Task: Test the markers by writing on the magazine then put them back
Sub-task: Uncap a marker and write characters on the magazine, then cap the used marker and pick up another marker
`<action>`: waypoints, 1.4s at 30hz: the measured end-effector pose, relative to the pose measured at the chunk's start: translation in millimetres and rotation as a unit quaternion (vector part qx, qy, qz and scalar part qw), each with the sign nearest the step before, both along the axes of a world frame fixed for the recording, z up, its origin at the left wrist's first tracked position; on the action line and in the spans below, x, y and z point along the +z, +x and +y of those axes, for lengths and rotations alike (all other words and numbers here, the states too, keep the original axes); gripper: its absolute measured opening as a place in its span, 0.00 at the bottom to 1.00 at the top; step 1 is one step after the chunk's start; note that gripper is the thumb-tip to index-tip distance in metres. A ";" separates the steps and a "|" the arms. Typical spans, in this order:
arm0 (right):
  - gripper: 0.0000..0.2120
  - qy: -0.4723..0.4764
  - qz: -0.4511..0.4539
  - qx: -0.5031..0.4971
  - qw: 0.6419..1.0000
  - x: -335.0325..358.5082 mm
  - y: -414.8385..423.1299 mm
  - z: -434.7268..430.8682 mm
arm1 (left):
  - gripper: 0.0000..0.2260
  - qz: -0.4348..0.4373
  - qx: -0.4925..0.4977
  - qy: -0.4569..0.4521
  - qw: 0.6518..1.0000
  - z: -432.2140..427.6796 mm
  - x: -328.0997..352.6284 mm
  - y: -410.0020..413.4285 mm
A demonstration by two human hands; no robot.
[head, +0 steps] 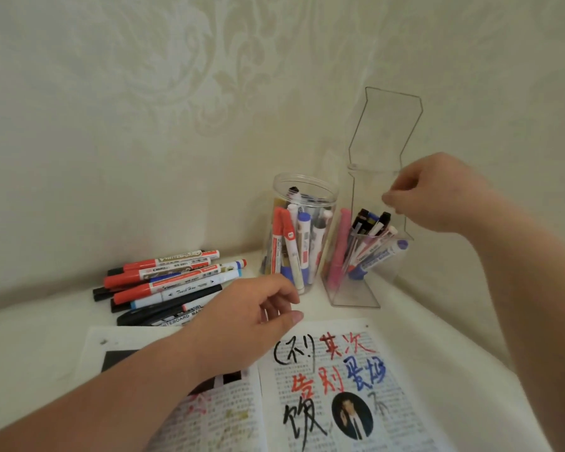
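Right hand point(437, 194) hovers right of the jar point(302, 236), fingertips drawn together over the square holder point(356, 295); whether they pinch anything, I cannot tell. Left hand point(248, 318) hangs loose and empty before the jar, above the magazine point(405, 402). Best taken next is one of the markers point(170, 282) left of the jar: grip mid-barrel, test on unmarked print.

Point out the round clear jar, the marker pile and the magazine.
round clear jar point(335, 196): head view, right side of rim.
marker pile point(177, 283): head view, white barrel of a red-capped marker.
magazine point(405, 419): head view, printed text on right page.
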State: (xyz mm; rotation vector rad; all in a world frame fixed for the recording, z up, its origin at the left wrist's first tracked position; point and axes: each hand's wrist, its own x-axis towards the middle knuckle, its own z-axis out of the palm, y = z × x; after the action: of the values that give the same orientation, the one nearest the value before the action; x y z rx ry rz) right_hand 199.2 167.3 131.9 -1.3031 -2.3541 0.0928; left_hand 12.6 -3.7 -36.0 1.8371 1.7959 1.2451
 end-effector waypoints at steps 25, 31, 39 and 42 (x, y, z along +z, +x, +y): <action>0.10 0.088 0.078 -0.015 0.993 4.8 22.6 -2.2 | 0.05 0.002 -0.002 0.035 0.999 1.4 -0.7 3.3; 0.07 0.167 0.369 0.209 0.890 -25.2 39.6 -44.8 | 0.12 -0.006 -0.023 0.062 0.998 2.6 1.6 7.9; 0.07 -0.219 0.446 0.257 0.829 -127.2 -3.5 -66.7 | 0.07 0.023 -0.024 -0.011 0.999 4.5 -4.3 10.4; 0.06 -0.252 0.462 0.261 0.809 -140.0 -5.8 -64.6 | 0.06 0.053 0.000 -0.039 0.998 5.9 -7.2 6.4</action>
State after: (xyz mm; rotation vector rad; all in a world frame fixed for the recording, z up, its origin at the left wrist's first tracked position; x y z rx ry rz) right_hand 193.3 102.8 -8.1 -0.4942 -1.7372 1.2847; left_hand 19.0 2.2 -43.2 1.8918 1.8718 1.0802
